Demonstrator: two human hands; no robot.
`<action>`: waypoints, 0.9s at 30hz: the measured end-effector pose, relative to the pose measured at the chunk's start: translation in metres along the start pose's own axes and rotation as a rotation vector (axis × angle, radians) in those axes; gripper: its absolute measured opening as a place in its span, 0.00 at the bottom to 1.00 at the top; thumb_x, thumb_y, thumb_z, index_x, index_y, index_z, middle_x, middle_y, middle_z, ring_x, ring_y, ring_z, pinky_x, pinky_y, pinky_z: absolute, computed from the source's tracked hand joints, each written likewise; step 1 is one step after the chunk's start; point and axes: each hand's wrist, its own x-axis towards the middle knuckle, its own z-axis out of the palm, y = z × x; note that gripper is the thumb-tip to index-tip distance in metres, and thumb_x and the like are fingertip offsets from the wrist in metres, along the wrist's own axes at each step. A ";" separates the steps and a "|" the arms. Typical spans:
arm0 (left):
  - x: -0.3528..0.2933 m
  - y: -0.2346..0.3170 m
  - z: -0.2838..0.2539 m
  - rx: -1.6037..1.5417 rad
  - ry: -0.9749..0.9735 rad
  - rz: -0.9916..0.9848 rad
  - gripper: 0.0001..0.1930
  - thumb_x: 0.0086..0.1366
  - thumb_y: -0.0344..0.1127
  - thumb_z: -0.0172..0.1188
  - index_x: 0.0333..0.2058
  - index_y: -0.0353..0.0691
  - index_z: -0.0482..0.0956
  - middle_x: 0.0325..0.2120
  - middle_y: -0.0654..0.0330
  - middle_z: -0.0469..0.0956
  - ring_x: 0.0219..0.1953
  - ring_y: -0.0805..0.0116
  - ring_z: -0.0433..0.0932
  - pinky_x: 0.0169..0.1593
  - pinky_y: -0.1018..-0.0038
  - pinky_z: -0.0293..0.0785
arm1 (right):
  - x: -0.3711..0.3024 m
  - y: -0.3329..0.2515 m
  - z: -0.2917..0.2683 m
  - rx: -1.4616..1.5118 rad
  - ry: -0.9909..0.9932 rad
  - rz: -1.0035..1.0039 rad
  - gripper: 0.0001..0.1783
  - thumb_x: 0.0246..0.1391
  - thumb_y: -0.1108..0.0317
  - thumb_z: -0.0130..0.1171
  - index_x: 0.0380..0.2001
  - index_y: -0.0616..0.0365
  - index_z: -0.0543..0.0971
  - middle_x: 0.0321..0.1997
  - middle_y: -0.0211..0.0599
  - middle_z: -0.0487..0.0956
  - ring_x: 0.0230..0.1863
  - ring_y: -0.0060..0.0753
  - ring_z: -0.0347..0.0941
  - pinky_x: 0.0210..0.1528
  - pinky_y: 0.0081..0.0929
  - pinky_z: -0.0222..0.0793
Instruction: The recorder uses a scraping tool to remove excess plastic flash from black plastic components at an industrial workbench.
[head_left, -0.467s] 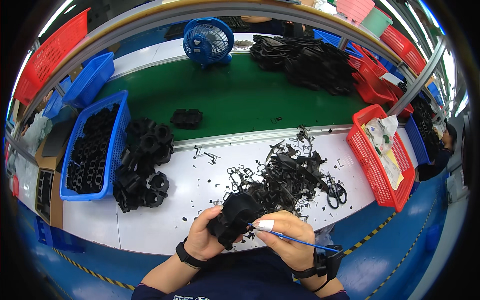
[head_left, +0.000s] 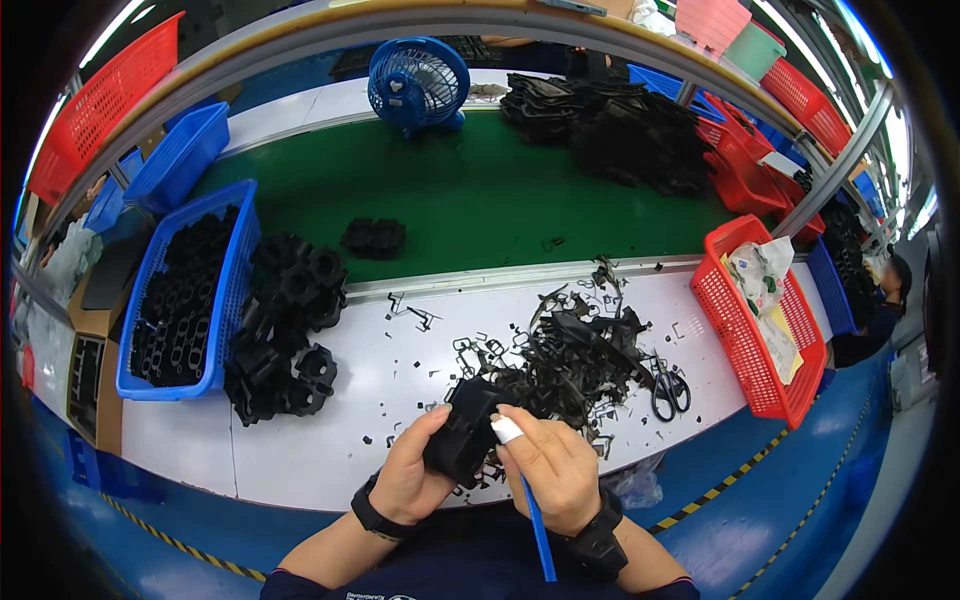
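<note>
Dark navy top with short sleeves, pale lettering and part of an emblem on the front, plain black band around the left wrist, bulkier black strapped device on the right wrist, white wrap around one right-hand digit.

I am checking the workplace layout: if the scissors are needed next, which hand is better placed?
Probably the right hand: it is nearer to the scissors, though it holds a blue tool. The left hand is farther away, holding a black part.
</note>
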 end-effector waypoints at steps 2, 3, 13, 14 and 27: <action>0.000 -0.001 0.005 0.077 0.091 0.016 0.18 0.64 0.45 0.47 0.45 0.39 0.73 0.38 0.58 0.77 0.38 0.65 0.75 0.38 0.69 0.71 | -0.002 0.017 0.003 -0.191 0.256 0.030 0.15 0.46 0.78 0.59 0.40 0.66 0.76 0.44 0.48 0.76 0.33 0.41 0.74 0.33 0.29 0.72; -0.001 0.000 0.005 0.065 0.085 -0.004 0.18 0.64 0.46 0.47 0.45 0.39 0.72 0.38 0.56 0.76 0.36 0.65 0.74 0.36 0.70 0.71 | -0.001 0.031 0.003 -0.246 0.304 0.091 0.14 0.48 0.78 0.57 0.41 0.67 0.76 0.44 0.49 0.76 0.33 0.43 0.74 0.34 0.31 0.71; 0.008 0.002 -0.003 -0.213 0.035 -0.079 0.20 0.66 0.49 0.44 0.47 0.39 0.70 0.37 0.50 0.70 0.33 0.66 0.66 0.33 0.77 0.65 | -0.014 0.025 -0.020 0.273 0.146 0.618 0.10 0.51 0.76 0.59 0.37 0.67 0.77 0.30 0.42 0.75 0.27 0.31 0.71 0.29 0.22 0.65; 0.008 0.002 0.000 -0.203 0.086 -0.071 0.21 0.66 0.49 0.44 0.47 0.40 0.70 0.38 0.50 0.70 0.33 0.66 0.65 0.34 0.77 0.65 | -0.011 0.012 -0.021 0.386 0.151 0.643 0.10 0.50 0.77 0.60 0.37 0.67 0.78 0.29 0.41 0.76 0.26 0.29 0.70 0.28 0.21 0.65; 0.004 0.000 -0.001 -0.126 -0.073 -0.044 0.22 0.66 0.46 0.45 0.50 0.35 0.69 0.42 0.49 0.74 0.42 0.61 0.75 0.47 0.67 0.73 | -0.004 -0.022 -0.019 0.742 -0.138 0.515 0.10 0.48 0.76 0.62 0.37 0.65 0.79 0.30 0.40 0.78 0.29 0.29 0.73 0.31 0.22 0.67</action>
